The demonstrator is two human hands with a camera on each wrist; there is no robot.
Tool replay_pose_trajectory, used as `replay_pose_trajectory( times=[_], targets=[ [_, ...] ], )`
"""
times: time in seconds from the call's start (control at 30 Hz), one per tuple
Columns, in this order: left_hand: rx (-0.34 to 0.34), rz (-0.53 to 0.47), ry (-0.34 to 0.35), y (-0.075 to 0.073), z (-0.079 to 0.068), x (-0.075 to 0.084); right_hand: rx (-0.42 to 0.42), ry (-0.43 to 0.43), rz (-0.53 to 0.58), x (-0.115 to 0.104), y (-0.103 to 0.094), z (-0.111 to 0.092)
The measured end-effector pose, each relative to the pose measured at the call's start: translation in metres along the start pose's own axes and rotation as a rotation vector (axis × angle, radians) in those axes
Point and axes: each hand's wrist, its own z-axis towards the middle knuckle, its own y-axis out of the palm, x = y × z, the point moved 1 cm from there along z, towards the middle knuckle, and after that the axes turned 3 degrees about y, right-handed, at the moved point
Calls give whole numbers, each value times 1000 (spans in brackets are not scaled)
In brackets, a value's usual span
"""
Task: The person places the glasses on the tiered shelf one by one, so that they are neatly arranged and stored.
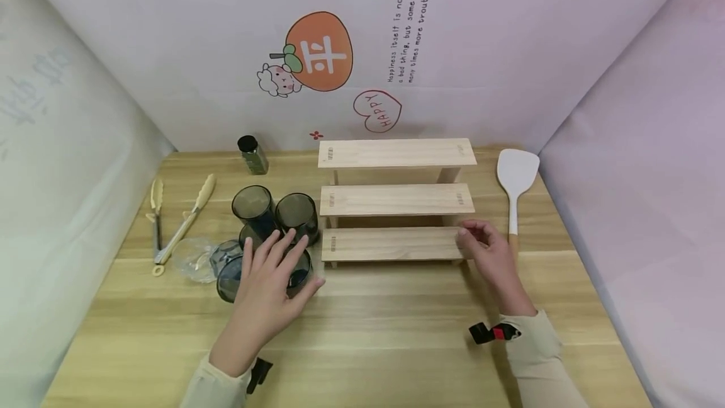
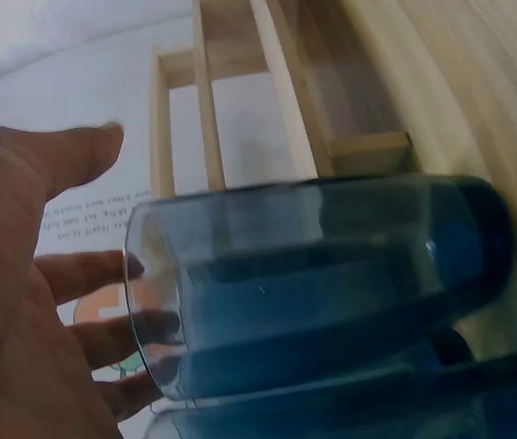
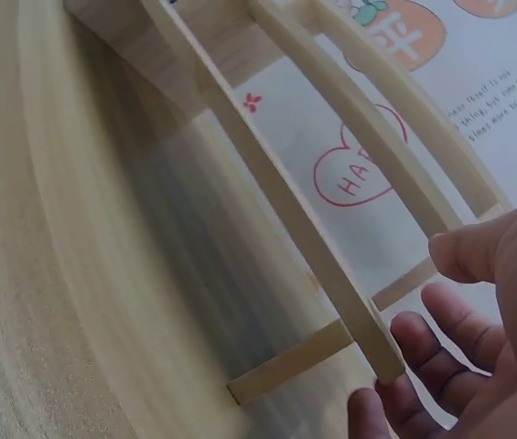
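My left hand (image 1: 268, 291) hovers with spread fingers over a cluster of dark tinted glass tumblers (image 1: 252, 205), left of a wooden three-step rack (image 1: 393, 244). In the left wrist view, one bluish tumbler (image 2: 331, 283) stands close to the palm; its rim overlaps the fingertips, and the thumb stays off the glass. Over at the rack's right end, my right hand (image 1: 491, 257) touches the end of the lowest step. The right wrist view has loosely bent fingers (image 3: 414, 334) at that step's end (image 3: 382, 352), with the thumb raised apart from them.
Tongs (image 1: 184, 225) and a clear glass item (image 1: 194, 260) lie left of the tumblers. A black-lidded jar (image 1: 255, 157) stands behind them. Right of the rack lies a white spatula (image 1: 518, 172). White printed sheeting (image 1: 453, 49) walls the back and sides of the wooden table (image 1: 385, 345).
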Motion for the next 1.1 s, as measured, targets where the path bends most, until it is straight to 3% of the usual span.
replay_pose_trajectory(
  times=[0.2,0.5,0.77,0.87,0.97,1.1],
  targets=[
    [-9,5,20,2,-9,-5,-10,-10,77,3,1,-1],
    [9,-11,79,4,-1,0,23,-16,61,5,6,-6],
    [17,-110,204,12,-3,11,0,55,-31,11,6,-5],
    [23,-184,234,18,-5,12,-1,76,-19,13,6,-5],
    [38,-272,190,24,-7,13,-7,75,-7,14,6,-4],
    [86,-397,59,35,-14,14,-21,77,0,16,7,-4]
  ],
)
